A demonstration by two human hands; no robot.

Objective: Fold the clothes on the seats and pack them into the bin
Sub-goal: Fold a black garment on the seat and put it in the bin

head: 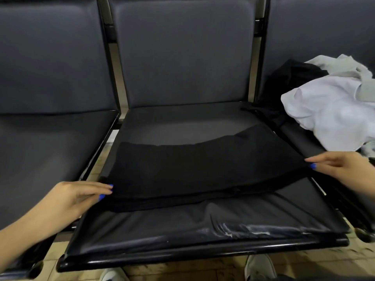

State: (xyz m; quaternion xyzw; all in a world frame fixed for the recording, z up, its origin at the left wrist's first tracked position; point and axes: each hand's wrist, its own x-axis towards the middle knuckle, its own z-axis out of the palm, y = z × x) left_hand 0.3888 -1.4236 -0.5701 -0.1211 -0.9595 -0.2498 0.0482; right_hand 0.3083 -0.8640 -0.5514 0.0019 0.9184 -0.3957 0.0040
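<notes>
Middle seat (182, 224), black padded cushion, carries the black garment (192, 169) spread flat across it, partly folded into a wide band. Left hand (81, 196) pinches its near-left corner between thumb and fingers; right hand (336, 165) pinches the right corner the same way. Both grips are at the very edge of the cloth.

Risks, as I judge them:
- Cushion looks slick; a pull from one side only could slide the whole fold askew or off the front lip.
- Black cloth on black seat: edges are hard to read, so layers may end up misaligned without it being noticed.
- Garment's right side runs close to the gap between seats; a corner could drop in.
- Pile on the right seat, white garment (328, 114) over a grey one (345, 67) and a dark one (292, 78), lies loose and near; the right arm could drag it.

Not visible or unclear:
- The bin is nowhere in view.
- Pile is cut off at the right edge.
- Garment type and number of layers cannot be told.
- Shoes (259, 266) partly cut off at bottom.
</notes>
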